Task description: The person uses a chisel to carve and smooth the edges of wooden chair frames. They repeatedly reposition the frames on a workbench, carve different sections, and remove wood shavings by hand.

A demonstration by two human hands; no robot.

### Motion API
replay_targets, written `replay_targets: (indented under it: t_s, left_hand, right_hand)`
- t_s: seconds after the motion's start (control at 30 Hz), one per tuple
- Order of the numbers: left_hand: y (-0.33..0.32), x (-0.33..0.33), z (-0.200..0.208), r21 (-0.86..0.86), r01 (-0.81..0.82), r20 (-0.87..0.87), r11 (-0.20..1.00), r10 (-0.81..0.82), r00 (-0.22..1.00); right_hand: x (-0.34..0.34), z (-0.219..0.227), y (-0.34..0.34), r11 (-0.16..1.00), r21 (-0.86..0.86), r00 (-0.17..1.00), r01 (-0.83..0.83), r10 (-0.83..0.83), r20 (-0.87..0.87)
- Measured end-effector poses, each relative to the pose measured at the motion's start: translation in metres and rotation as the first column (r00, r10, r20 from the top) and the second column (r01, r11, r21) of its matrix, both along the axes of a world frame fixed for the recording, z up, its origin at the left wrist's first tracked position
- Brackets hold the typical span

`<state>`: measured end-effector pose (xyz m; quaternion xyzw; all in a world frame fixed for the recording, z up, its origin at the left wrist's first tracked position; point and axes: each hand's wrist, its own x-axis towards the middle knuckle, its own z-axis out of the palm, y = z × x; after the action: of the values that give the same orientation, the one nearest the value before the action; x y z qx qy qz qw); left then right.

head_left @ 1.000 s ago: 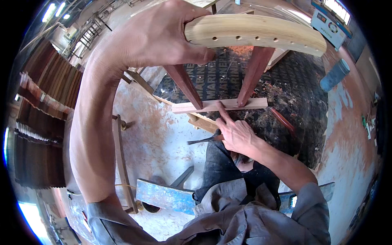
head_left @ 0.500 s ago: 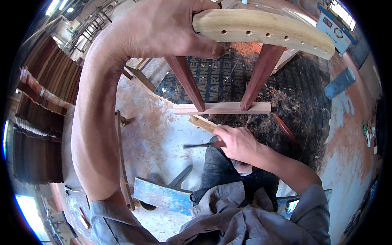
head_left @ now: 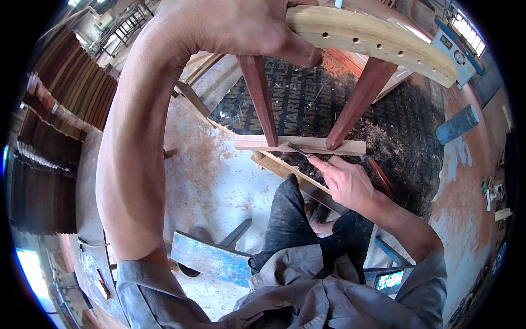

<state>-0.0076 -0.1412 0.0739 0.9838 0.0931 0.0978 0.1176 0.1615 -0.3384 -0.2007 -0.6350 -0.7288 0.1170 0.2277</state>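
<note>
My left hand is closed round the left end of a curved pale wooden rail with a row of small holes along its face. Two tapered reddish-brown wooden legs run from the rail down to a straight pale wooden bar. In my right hand is a slim chisel with a dark blade, fingers wrapped round its handle. Its tip touches or lies just over the bar, between the two leg ends. The handle is mostly hidden by my fingers.
The frame rests over a dark printed board strewn with shavings. A reddish-brown stick lies on it near my right hand. A blue-grey cylinder stands at right, stacked wooden pieces at left. Below is a worn blue bench.
My right hand has moved up and right, swinging the chisel from pointing left over the floor to the bar. The rail and my left hand have shifted slightly right in view.
</note>
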Motion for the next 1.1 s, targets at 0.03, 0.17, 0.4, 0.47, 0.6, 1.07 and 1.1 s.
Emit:
replay_targets:
  t_s: [0.03,0.17,0.4,0.47,0.6,1.07,1.1]
  left_hand:
    - [0.0,0.003,0.0,-0.07,-0.013,-0.032,0.997,0.011,0.999]
    - [-0.003,0.0,0.001,0.013,-0.022,-0.01,1.0,0.022,1.0]
    - [-0.007,-0.004,0.005,-0.013,0.026,0.005,1.0,-0.026,1.0]
    - [-0.011,-0.004,0.005,0.001,0.001,-0.02,1.0,-0.001,1.0]
    - [-0.017,0.003,0.005,-0.033,-0.106,-0.033,0.994,0.105,0.994]
    - [-0.011,-0.004,0.005,-0.065,-0.005,-0.014,0.998,0.005,1.0]
    - [-0.01,-0.003,0.006,-0.111,-0.008,-0.038,0.994,0.004,0.999]
  right_hand:
    - [0.002,0.001,0.001,0.999,0.033,1.0,-0.01,0.009,0.007]
    - [0.007,0.002,0.004,0.999,0.039,1.0,-0.03,0.03,-0.004]
    - [0.008,0.0,0.009,0.998,0.061,1.0,-0.015,0.016,-0.019]
    - [0.008,0.002,0.01,0.997,0.076,1.0,-0.025,0.026,-0.011]
    - [0.008,0.003,0.014,0.987,0.149,0.998,-0.056,0.055,0.011]
    - [0.009,0.004,0.015,0.99,0.134,0.999,-0.048,0.049,-0.007]
    - [0.009,0.004,0.014,1.0,0.022,0.999,-0.009,0.008,0.046]
